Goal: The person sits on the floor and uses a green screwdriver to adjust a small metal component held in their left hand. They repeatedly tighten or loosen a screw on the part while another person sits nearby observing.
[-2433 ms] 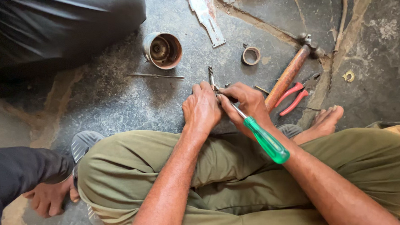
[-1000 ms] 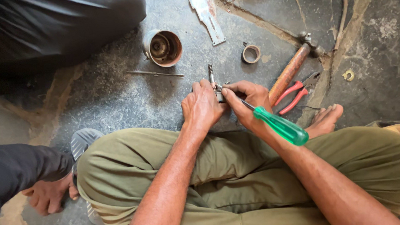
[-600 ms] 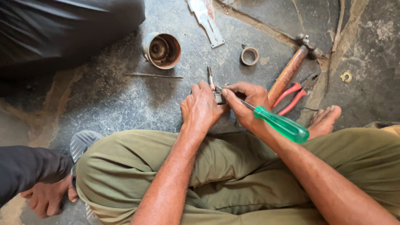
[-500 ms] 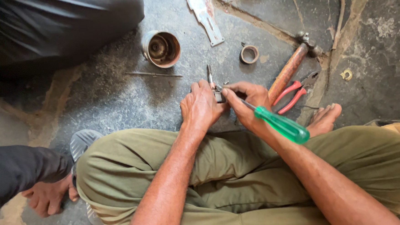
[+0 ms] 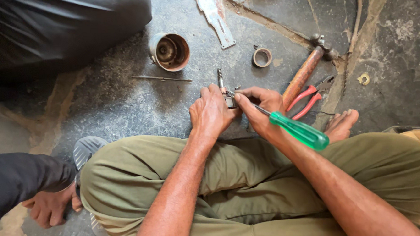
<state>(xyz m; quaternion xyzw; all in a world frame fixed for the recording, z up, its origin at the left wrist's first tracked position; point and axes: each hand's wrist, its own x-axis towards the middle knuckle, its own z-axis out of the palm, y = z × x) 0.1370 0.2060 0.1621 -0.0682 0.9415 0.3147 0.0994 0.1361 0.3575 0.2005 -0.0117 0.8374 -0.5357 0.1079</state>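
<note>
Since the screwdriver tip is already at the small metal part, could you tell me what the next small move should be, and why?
Probably a slow turn of the green-handled screwdriver by the right hand, since its tip meets the small metal part that the left hand steadies on the floor.

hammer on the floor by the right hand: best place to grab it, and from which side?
Probably the wooden handle of the hammer, around its middle, coming from above. It lies flat and slanted, head at the far end, the near end tucked by the right hand and the red pliers close beside it, so mid-handle is freest.
</note>
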